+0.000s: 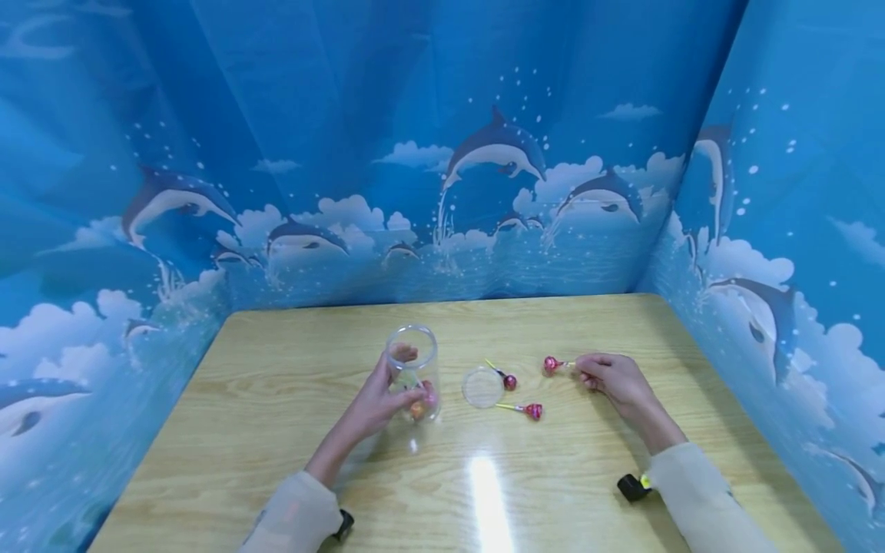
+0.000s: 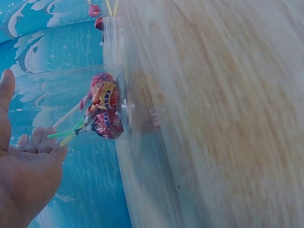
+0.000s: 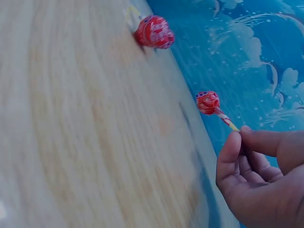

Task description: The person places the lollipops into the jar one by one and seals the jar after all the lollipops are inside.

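Note:
In the head view the left hand (image 1: 379,399) grips a clear upright jar (image 1: 435,365), thumb on the near side and fingers round the far side. Several wrapped lollipops (image 2: 107,95) lie at the jar's bottom, their sticks slanting up. The right hand (image 3: 266,175) pinches the stick of a red lollipop (image 3: 208,102) between thumb and forefinger, its head pointing away from the hand, to the left in the head view. Between the hands, a lollipop with a dark red head (image 1: 509,382) and another with a red head (image 1: 534,412) lie on the table near a clear round lid (image 1: 482,387).
The wooden table (image 1: 290,369) is bordered by a blue curtain (image 1: 346,153) with dolphins at the back and sides. A black wrist device (image 1: 632,488) sits by the right sleeve, and another (image 1: 343,524) by the left sleeve.

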Demonstrator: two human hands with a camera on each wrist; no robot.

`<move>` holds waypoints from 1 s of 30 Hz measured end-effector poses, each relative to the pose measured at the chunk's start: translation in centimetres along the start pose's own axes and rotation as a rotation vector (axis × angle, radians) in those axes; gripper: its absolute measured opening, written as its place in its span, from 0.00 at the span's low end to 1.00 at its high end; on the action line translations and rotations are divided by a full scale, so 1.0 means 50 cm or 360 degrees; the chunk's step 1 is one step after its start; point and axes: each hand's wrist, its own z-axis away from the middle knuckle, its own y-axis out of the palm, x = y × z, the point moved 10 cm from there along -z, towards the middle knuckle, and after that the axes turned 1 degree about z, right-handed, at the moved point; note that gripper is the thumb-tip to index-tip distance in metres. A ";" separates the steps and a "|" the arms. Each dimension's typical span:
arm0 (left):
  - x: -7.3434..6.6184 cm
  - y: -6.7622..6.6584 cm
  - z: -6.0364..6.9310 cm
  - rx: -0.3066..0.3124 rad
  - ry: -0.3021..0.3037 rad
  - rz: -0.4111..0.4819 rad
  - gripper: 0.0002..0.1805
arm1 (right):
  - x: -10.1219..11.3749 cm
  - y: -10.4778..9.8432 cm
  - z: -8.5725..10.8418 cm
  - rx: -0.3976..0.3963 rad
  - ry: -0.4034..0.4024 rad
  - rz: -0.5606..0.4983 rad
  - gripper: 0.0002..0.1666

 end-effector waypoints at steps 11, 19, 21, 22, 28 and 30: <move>0.005 -0.001 0.000 -0.0006 -0.0025 0.0030 0.42 | 0.058 0.010 0.055 0.0179 0.0004 -0.0623 0.07; 0.004 0.002 -0.001 0.0011 -0.0030 0.0029 0.41 | 0.124 0.049 0.077 0.0235 -0.0094 -0.0644 0.07; 0.002 0.003 -0.002 0.0016 -0.0007 0.0027 0.40 | 0.139 0.059 0.080 0.0242 -0.0116 -0.0642 0.07; 0.002 0.004 -0.003 0.0020 0.0001 0.0033 0.40 | 0.145 0.065 0.081 0.0245 -0.0126 -0.0647 0.07; 0.001 0.003 -0.002 0.0020 0.0005 0.0015 0.39 | 0.183 0.106 0.085 0.0281 -0.0178 -0.0687 0.08; 0.000 0.003 -0.001 0.0016 -0.0002 0.0016 0.40 | 0.194 0.123 0.085 0.0299 -0.0195 -0.0703 0.09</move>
